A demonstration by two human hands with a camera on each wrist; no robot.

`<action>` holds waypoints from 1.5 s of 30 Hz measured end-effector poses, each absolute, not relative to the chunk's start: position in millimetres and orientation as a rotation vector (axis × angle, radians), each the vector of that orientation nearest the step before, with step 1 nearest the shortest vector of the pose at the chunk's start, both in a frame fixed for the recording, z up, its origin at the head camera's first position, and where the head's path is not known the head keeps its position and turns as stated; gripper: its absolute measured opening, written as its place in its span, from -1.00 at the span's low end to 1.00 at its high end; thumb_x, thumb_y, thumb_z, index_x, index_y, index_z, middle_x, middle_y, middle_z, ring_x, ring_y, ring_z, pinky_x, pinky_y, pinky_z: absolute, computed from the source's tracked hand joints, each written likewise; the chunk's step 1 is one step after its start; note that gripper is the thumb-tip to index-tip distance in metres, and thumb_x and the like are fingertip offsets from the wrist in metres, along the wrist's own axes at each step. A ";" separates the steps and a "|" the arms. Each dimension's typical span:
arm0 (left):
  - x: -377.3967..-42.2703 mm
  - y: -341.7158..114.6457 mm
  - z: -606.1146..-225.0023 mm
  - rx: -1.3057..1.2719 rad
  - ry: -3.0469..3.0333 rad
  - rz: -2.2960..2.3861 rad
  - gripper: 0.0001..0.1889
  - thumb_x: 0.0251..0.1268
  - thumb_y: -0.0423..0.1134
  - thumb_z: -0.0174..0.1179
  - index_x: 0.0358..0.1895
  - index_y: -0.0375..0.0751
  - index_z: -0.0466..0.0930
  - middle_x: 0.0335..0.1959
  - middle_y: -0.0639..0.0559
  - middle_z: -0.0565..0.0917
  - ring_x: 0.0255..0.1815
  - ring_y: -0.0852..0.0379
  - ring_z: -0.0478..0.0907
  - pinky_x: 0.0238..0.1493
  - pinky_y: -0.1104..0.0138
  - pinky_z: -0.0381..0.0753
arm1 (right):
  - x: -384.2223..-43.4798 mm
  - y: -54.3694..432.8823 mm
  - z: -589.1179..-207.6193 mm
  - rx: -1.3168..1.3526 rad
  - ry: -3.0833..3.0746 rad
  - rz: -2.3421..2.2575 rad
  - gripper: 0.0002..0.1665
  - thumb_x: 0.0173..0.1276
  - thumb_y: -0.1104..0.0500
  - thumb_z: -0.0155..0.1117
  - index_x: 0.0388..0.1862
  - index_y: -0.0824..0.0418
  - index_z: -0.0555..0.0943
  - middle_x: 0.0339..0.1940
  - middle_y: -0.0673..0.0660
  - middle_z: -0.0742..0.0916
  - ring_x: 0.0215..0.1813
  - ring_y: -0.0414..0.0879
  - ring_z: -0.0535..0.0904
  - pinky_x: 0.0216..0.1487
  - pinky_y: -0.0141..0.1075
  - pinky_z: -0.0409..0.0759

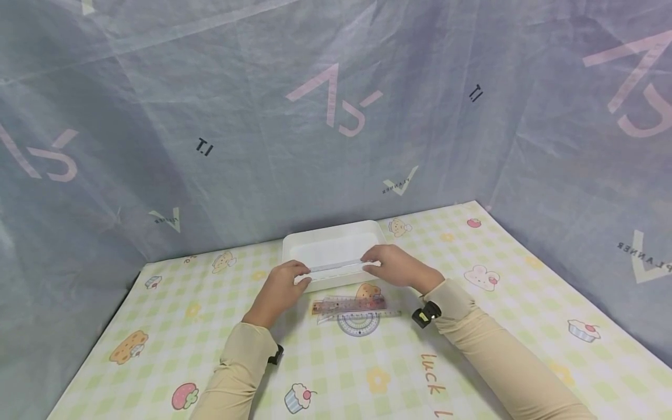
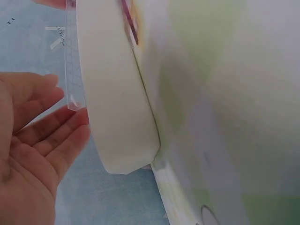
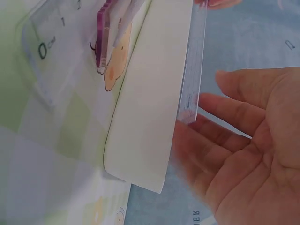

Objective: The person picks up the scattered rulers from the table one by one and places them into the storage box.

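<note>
A clear plastic ruler [image 1: 336, 266] stretches between both hands over the near rim of a white tray [image 1: 336, 284]. My left hand [image 1: 280, 289] holds its left end by the fingertips. At the other end, my right hand [image 1: 398, 266] holds it with thumb and fingers spread around the edge. In the left wrist view the ruler [image 2: 74, 70] stands out past the tray's rim, its corner at the left fingertips. The right wrist view shows the ruler's [image 3: 192, 70] other end against the right fingers; part of the grip is hidden there.
Just in front of the tray lie a reddish see-through ruler [image 1: 349, 304], a clear protractor [image 1: 359, 324] and other clear measuring pieces, overlapping. A checked, printed cloth [image 1: 336, 379] covers the table. Grey-blue curtains [image 1: 236, 116] hang close behind the tray and at the sides.
</note>
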State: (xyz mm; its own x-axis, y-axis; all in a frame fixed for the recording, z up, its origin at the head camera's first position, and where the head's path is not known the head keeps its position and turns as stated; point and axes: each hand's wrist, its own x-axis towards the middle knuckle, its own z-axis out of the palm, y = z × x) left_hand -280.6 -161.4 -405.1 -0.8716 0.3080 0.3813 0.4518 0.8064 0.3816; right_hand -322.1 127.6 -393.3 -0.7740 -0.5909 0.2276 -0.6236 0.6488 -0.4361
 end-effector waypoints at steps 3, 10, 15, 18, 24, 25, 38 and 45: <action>-280.5 -161.6 -405.7 -0.586 -2.723 -0.680 -0.80 0.32 -0.31 0.30 -0.07 -0.33 0.73 0.00 -0.13 0.69 0.07 -0.10 0.63 0.12 0.07 0.59 | -323.6 126.0 -397.1 1.071 -2.804 0.757 -0.61 0.48 0.16 0.20 0.15 0.38 0.63 0.17 0.27 0.66 0.27 0.16 0.54 0.33 0.01 0.44; -281.6 -161.9 -409.6 -0.595 -2.834 -0.738 -0.74 0.38 -0.25 0.24 0.00 -0.36 0.69 0.11 -0.18 0.65 0.20 -0.15 0.55 0.23 0.03 0.51 | -320.9 125.8 -401.0 1.153 -2.926 0.718 -0.51 0.52 0.14 0.13 0.28 0.43 0.51 0.35 0.35 0.53 0.41 0.21 0.40 0.44 0.02 0.30; -283.2 -161.9 -412.6 -0.612 -2.864 -0.712 -0.72 0.41 -0.21 0.23 0.02 -0.35 0.69 0.12 -0.19 0.65 0.23 -0.15 0.54 0.26 0.03 0.48 | -319.1 125.4 -401.9 1.178 -2.982 0.695 -0.48 0.53 0.14 0.12 0.34 0.42 0.47 0.40 0.35 0.48 0.45 0.20 0.35 0.46 0.01 0.27; -282.8 -161.6 -412.8 -0.611 -2.870 -0.718 -0.71 0.41 -0.22 0.23 0.03 -0.35 0.69 0.13 -0.19 0.64 0.24 -0.16 0.53 0.27 0.02 0.47 | -318.3 125.8 -402.5 1.184 -2.980 0.708 -0.48 0.53 0.14 0.12 0.34 0.42 0.46 0.39 0.35 0.49 0.45 0.19 0.35 0.45 0.01 0.28; -282.0 -160.9 -412.2 -0.593 -2.871 -0.738 -0.73 0.38 -0.26 0.24 0.03 -0.34 0.69 0.13 -0.18 0.64 0.25 -0.15 0.52 0.28 0.03 0.46 | -318.6 125.4 -403.5 1.180 -2.980 0.711 -0.49 0.53 0.13 0.13 0.34 0.38 0.48 0.37 0.30 0.53 0.44 0.18 0.37 0.44 0.01 0.30; -281.9 -160.7 -412.0 -0.588 -2.874 -0.738 -0.73 0.37 -0.26 0.24 0.03 -0.34 0.69 0.13 -0.17 0.64 0.25 -0.15 0.52 0.29 0.03 0.46 | -318.9 125.1 -403.6 1.176 -2.983 0.709 -0.49 0.53 0.12 0.13 0.34 0.37 0.49 0.37 0.29 0.53 0.44 0.17 0.37 0.44 0.01 0.30; -282.1 -158.2 -410.9 -0.577 -2.893 -0.715 -0.74 0.27 -0.28 0.34 0.01 -0.25 0.71 0.10 -0.11 0.66 0.23 -0.10 0.54 0.27 0.05 0.48 | -318.3 124.9 -403.5 1.129 -3.003 0.723 -0.53 0.51 0.14 0.16 0.32 0.30 0.52 0.36 0.25 0.55 0.44 0.14 0.38 0.45 0.00 0.29; -280.7 -158.5 -410.2 -0.569 -2.907 -0.715 -0.72 0.27 -0.27 0.34 0.03 -0.24 0.70 0.13 -0.12 0.65 0.25 -0.11 0.52 0.28 0.04 0.47 | -316.4 124.6 -401.5 1.134 -3.001 0.754 -0.53 0.51 0.15 0.16 0.32 0.31 0.52 0.36 0.26 0.54 0.44 0.17 0.37 0.44 0.02 0.29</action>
State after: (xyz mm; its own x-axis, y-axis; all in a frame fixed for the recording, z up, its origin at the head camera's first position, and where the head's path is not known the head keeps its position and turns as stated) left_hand -280.7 -158.5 -410.2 -0.9259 0.3336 0.1774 0.3778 0.8205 0.4289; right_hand -316.4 124.6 -401.5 -0.7529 -0.6579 0.0166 -0.5876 0.6607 -0.4671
